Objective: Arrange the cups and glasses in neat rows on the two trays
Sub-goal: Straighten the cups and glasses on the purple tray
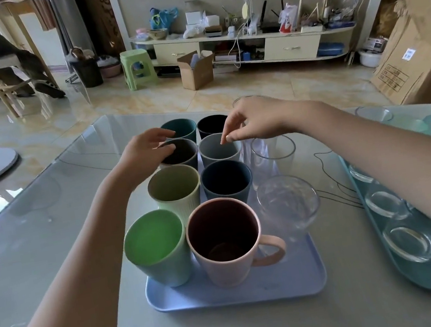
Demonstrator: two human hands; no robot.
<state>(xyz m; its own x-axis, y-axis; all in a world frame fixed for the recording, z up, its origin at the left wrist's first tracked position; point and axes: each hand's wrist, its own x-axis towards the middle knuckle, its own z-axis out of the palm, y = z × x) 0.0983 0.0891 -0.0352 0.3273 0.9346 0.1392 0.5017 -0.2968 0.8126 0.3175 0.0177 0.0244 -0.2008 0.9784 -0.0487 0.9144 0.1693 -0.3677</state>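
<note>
The blue tray (239, 293) looks nearly full: eight cups in two columns, glasses (287, 205) alongside. Left hand (147, 154) fingers curl around the dark cup (180, 155); right hand (248, 126) fingers hover loosely pinched, grasping nothing, above the grey cup (219, 152). The teal tray (417, 283), right, already holds glasses; small straightening seems left.

Pink mug (226, 244), green cup (156, 247), lilac tray (238, 290).
</note>
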